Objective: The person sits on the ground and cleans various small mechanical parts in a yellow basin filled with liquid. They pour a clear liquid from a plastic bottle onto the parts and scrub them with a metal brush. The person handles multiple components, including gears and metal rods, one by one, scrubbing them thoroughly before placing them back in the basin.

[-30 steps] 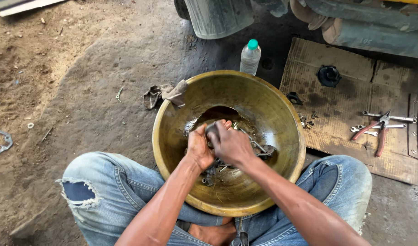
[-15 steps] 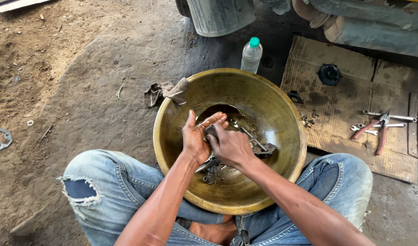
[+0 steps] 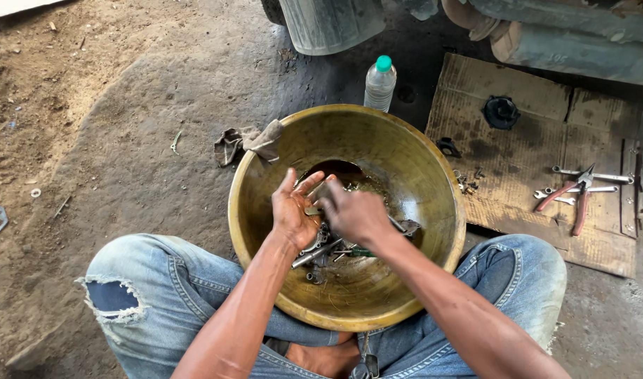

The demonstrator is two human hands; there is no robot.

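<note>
A wide brass-coloured bowl (image 3: 433, 175) stands on the ground between my knees. In its bottom lie several greasy metal parts (image 3: 320, 254) and a pool of dark liquid (image 3: 344, 170). My left hand (image 3: 292, 210) is over the bowl, palm up, fingers spread. My right hand (image 3: 354, 212) presses a small metal part (image 3: 316, 192) against that palm, its fingers closed around the part. The part is mostly hidden between the hands.
A plastic bottle (image 3: 380, 81) with a green cap stands behind the bowl and a dirty rag (image 3: 248, 142) hangs by its rim. To the right, cardboard (image 3: 539, 151) carries red-handled pliers (image 3: 577, 193), wrenches (image 3: 605, 177) and a black round part (image 3: 501, 111). A grey bin (image 3: 332, 24) stands at the back.
The hands were clasped together around a dark part low in the bowl. My left hand has since opened its fingers and both hands have lifted slightly.
</note>
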